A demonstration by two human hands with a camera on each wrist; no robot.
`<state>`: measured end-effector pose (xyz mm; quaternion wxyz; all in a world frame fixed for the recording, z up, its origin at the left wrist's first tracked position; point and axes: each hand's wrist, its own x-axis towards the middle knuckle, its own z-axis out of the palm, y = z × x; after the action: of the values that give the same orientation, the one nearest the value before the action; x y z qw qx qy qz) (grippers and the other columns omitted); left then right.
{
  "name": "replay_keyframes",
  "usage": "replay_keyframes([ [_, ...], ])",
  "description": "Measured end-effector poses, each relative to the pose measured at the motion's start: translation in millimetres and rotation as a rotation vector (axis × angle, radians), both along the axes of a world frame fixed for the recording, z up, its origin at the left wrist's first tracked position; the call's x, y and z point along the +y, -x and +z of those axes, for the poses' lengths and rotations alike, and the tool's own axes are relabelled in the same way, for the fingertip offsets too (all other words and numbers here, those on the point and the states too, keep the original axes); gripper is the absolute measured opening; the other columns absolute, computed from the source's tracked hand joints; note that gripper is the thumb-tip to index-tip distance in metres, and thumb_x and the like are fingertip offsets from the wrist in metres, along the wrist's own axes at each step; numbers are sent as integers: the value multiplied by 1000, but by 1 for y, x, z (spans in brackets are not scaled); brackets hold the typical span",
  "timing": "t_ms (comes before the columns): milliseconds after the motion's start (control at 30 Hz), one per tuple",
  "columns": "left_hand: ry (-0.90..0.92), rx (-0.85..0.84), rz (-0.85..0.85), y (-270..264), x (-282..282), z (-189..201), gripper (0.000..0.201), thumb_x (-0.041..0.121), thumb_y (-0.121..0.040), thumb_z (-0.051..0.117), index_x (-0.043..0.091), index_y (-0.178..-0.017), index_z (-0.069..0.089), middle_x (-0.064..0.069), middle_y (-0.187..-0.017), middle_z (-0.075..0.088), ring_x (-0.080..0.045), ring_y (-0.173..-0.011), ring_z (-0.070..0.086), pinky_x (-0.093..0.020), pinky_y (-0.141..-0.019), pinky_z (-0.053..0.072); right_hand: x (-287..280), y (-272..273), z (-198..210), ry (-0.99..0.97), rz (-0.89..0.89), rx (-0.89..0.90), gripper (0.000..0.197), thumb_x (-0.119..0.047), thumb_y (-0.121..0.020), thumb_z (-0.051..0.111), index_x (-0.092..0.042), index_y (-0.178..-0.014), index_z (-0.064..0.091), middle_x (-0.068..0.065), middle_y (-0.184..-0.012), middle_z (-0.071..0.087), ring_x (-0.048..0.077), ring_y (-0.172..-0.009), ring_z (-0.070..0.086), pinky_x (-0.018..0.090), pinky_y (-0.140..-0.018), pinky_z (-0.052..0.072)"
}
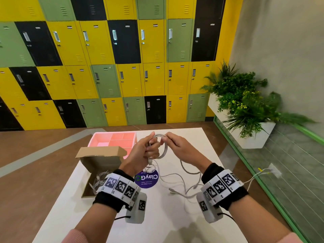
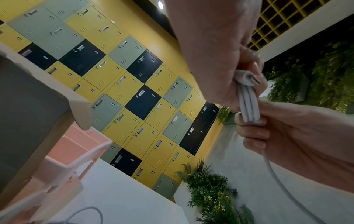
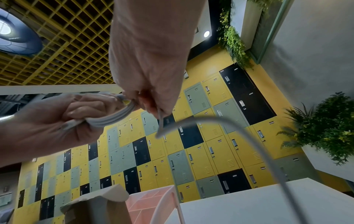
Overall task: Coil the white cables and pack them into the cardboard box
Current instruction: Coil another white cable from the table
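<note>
Above the white table (image 1: pixel 175 216) my left hand (image 1: pixel 149 151) grips a partly wound coil of white cable (image 1: pixel 164 146), with several loops bunched in its fist (image 2: pixel 249 97). My right hand (image 1: pixel 172 140) pinches the top of the same coil (image 3: pixel 118 113); the free cable tail (image 3: pixel 239 133) trails from it down to the table. More loose white cables (image 1: pixel 184 183) lie tangled on the table below. The open cardboard box (image 1: pixel 98 165) sits at the left table edge with coiled white cables (image 1: pixel 100 179) inside, partly hidden by my left wrist.
A pink compartment tray (image 1: pixel 115 141) stands behind the box. A round purple sticker (image 1: pixel 147 178) lies under my left hand. Planters (image 1: pixel 245 109) stand right, by a green-framed glass rail (image 1: pixel 263 181). Lockers (image 1: pixel 105 67) fill the back wall.
</note>
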<state>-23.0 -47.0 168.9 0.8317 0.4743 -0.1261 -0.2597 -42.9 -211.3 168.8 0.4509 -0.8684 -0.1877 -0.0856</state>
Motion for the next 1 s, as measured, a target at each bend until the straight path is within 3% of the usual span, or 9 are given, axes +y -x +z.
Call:
replay_keyframes([
  [100, -49, -42, 34, 0, -3, -1, 43, 32, -103, 33, 16, -63, 38, 9, -46, 24, -3, -35, 20, -18, -39, 21, 3, -1, -5, 29, -48, -10, 26, -26, -103, 35, -15, -87, 50, 6, -71, 48, 11, -62, 39, 20, -57, 30],
  [200, -126, -110, 132, 1, -9, -5, 40, 36, -102, 34, 12, -73, 46, 8, -50, 27, -4, -40, 24, -18, -47, 28, 6, -3, -6, 20, -131, -47, 27, -23, -103, 34, -11, -84, 49, -1, -64, 45, 9, -57, 37, 18, -54, 31],
  [367, -279, -248, 320, -2, -17, -15, 39, 38, -102, 33, 11, -84, 55, 8, -53, 37, -9, -55, 42, -26, -58, 27, 9, -7, -7, 23, -260, -86, 26, -21, -103, 34, -10, -83, 48, -7, -63, 43, 6, -56, 38, 16, -52, 31],
  [500, -362, -278, 362, -5, -21, -21, 40, 39, -103, 30, 14, -80, 51, 9, -55, 41, -12, -61, 43, -29, -62, 30, 11, -9, -10, 4, -309, -115, 26, -19, -103, 35, -11, -81, 47, -6, -65, 44, 6, -57, 39, 15, -54, 32],
  [600, -342, -303, 371, -6, -23, -23, 39, 42, -102, 30, 15, -79, 46, 12, -53, 38, -11, -56, 38, -38, -70, 35, 16, -8, -12, -37, -325, -118, 26, -19, -103, 34, -11, -82, 47, -8, -64, 43, 4, -57, 39, 15, -53, 33],
  [800, -247, -338, 463, -4, -23, -8, 36, 34, -104, 28, 15, -76, 40, 8, -57, 31, -10, -53, 29, -29, -58, 31, 17, -4, -15, -85, -233, -17, 28, -25, -104, 31, -8, -100, 53, -7, -70, 49, 4, -60, 42, 15, -54, 33],
  [933, -209, -355, 513, -10, -15, -2, 37, 33, -105, 27, 15, -74, 37, 8, -54, 29, -9, -50, 28, -26, -54, 31, 15, -2, -23, -42, -134, 81, 18, -20, -103, 34, -19, -89, 47, -4, -66, 49, 9, -57, 44, 16, -54, 35],
  [1000, -176, -361, 527, -12, -11, 2, 37, 34, -105, 28, 16, -73, 36, 7, -56, 28, -8, -50, 29, -24, -52, 33, 12, -1, -25, 14, -83, 121, 17, -16, -101, 38, -16, -91, 51, -5, -66, 54, 3, -58, 48, 14, -58, 38],
])
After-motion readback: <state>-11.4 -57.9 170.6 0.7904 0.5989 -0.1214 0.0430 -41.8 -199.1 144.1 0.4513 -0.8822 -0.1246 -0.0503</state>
